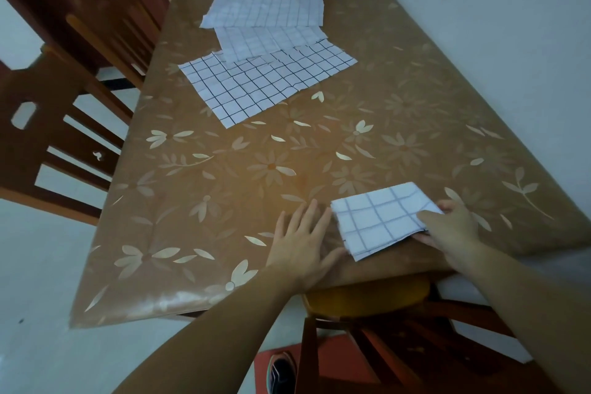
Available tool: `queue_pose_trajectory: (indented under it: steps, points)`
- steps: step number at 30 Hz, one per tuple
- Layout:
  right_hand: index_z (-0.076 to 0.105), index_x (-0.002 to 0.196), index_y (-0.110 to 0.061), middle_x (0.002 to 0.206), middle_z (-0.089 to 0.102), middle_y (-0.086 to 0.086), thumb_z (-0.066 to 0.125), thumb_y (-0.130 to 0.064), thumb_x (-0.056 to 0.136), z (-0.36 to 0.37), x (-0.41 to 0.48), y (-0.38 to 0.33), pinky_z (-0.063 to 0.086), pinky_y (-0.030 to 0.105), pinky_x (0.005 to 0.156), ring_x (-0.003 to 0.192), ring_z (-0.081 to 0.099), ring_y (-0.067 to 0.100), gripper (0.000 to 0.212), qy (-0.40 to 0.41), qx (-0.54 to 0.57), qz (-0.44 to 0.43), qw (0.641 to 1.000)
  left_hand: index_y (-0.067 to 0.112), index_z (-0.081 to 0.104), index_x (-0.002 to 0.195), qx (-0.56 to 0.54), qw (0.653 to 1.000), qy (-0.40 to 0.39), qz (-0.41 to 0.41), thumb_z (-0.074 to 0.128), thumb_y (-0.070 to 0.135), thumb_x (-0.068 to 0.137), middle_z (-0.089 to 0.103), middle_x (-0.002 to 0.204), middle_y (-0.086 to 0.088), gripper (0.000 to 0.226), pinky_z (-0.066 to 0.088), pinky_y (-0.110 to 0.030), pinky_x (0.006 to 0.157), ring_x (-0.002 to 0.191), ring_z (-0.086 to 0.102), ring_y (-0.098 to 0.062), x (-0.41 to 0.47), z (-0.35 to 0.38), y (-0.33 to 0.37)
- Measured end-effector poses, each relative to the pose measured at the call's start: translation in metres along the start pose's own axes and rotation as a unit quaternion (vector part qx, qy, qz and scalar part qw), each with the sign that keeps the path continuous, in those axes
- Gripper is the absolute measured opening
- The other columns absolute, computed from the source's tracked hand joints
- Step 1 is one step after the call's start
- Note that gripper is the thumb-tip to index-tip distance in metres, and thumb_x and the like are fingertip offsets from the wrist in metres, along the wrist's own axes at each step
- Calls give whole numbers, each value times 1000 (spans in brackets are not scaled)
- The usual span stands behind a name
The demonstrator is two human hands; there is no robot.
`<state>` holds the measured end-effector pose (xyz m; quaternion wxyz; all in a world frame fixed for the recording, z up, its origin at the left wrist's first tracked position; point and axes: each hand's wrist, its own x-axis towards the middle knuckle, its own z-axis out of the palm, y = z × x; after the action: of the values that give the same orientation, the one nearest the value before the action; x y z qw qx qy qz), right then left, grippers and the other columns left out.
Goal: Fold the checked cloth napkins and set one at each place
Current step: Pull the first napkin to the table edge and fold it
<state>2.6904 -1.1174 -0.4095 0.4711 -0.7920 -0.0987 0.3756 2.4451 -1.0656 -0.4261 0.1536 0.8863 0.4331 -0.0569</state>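
Observation:
A folded white napkin with a dark check [380,217] lies near the front edge of the table [224,189]. My right hand [447,227] pinches its right edge, index finger on top and other fingers beneath. My left hand [303,240] lies flat on the tablecloth just left of the napkin, fingers straight, thumb near its lower left corner. Three unfolded checked napkins lie overlapping further back: the nearest [265,86], the middle one [268,40] and the farthest [265,8].
The table has a brown floral cover and stands against a white wall on the right. A wooden chair [48,144] stands at the left side, another [377,326] right below my arms at the front. A shoe [281,374] is on the floor.

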Motion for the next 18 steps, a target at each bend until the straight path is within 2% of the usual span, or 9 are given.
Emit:
queue_pose_trajectory:
  steps: [2, 4, 6, 8, 10, 11, 13, 16, 18]
  points:
    - [47, 104, -8, 115, 56, 18, 56, 0, 89, -6, 2, 6, 55, 38, 68, 104, 61, 33, 19, 22, 22, 18, 999, 35, 4, 155, -7, 1000, 6, -8, 18, 72, 92, -5, 164, 3, 74, -6, -50, 120, 150, -8, -19, -1, -3, -1]
    - [49, 107, -10, 115, 57, 17, 60, -7, 88, -13, 0, 7, 56, 40, 67, 99, 61, 30, 22, 35, -24, 12, 999, 36, 7, 154, -5, 1000, 6, -14, 22, 69, 94, -3, 164, 4, 71, -5, -50, 120, 150, -6, -19, -3, -8, -3]
    - [50, 114, -11, 113, 56, 11, 62, -12, 87, -20, -8, 2, 52, 41, 74, 94, 56, 26, 30, 55, -103, -22, 993, 35, 7, 154, -1, 1000, -3, -24, 22, 68, 94, -2, 164, 3, 70, -3, -51, 120, 150, -4, -20, -4, -16, -6]
    - [48, 126, -10, 118, 55, 12, 62, -15, 87, -27, -16, -6, 44, 37, 81, 102, 52, 29, 43, 63, -167, -65, 982, 34, 7, 155, -2, 999, -12, -38, 24, 67, 95, 0, 164, 2, 71, 1, -52, 120, 150, -2, -21, -6, -26, -8]
    - [48, 130, -8, 124, 56, 13, 63, -17, 86, -29, -28, -17, 42, 38, 88, 112, 53, 32, 48, 38, -212, -115, 970, 34, 7, 155, -12, 999, -10, -48, 28, 65, 96, 5, 164, 1, 70, 8, -50, 120, 150, 3, -23, -9, -40, -8]
    - [49, 129, -9, 125, 57, 12, 64, -18, 86, -28, -36, -24, 43, 38, 88, 111, 55, 31, 47, 16, -238, -144, 960, 34, 9, 154, -20, 998, -8, -54, 29, 64, 96, 9, 164, 1, 69, 12, -49, 119, 150, 7, -23, -13, -50, -8]
    - [52, 125, -15, 124, 58, 8, 64, -23, 85, -21, -56, -37, 46, 36, 85, 103, 57, 26, 42, -31, -325, -209, 922, 33, 17, 152, -38, 997, -3, -74, 31, 64, 95, 17, 162, 1, 67, 17, -49, 116, 148, 15, -24, -22, -71, -8]
    - [48, 127, -23, 126, 54, -1, 57, -32, 88, -4, -93, -62, 46, 35, 87, 110, 54, 21, 41, -92, -486, -320, 808, 32, 25, 150, -19, 995, 11, -96, 38, 58, 95, 25, 159, 5, 62, 22, -48, 115, 145, 24, -23, -40, -106, -22]
    - [47, 129, -24, 129, 52, -2, 53, -33, 90, 12, -116, -78, 44, 34, 88, 113, 53, 21, 40, -114, -525, -373, 756, 34, 23, 151, -1, 993, 18, -118, 43, 57, 94, 24, 159, 6, 65, 22, -49, 115, 145, 25, -23, -53, -130, -40]
